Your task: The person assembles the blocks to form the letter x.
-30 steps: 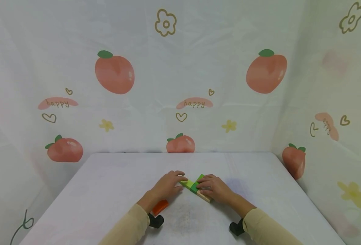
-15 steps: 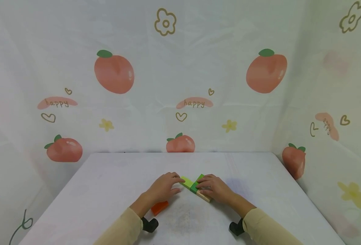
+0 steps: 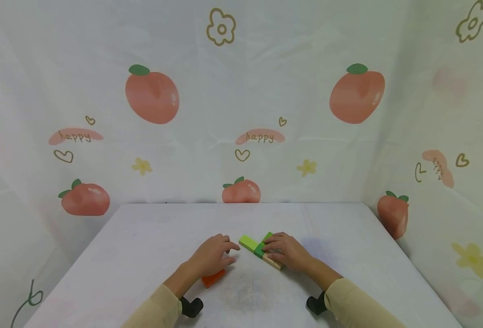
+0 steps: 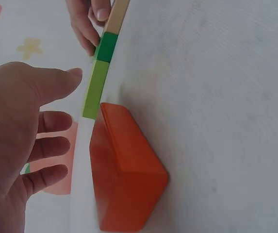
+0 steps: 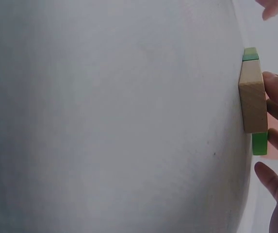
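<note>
A light green block (image 3: 248,243), a dark green block (image 3: 259,250) and a plain wooden block (image 3: 272,262) lie end to end on the white table. Another green block (image 3: 268,236) angles away from the dark green one, partly hidden by fingers. My right hand (image 3: 292,253) rests on this group, fingers over the green blocks and one digit against the wooden one. My left hand (image 3: 212,255) hovers left of the light green block, apart from it, holding nothing. Under its wrist sits an orange angular block (image 4: 129,170), partly covered in the head view.
The white table (image 3: 167,228) ends at a patterned cloth (image 3: 307,91) behind and at both sides. A black wrist strap piece (image 3: 192,307) shows by the left cuff, and a similar black piece (image 3: 316,304) by the right.
My left hand has drawn back left and toward me, off the light green block, which now shows fully. My right hand and the blocks look still.
</note>
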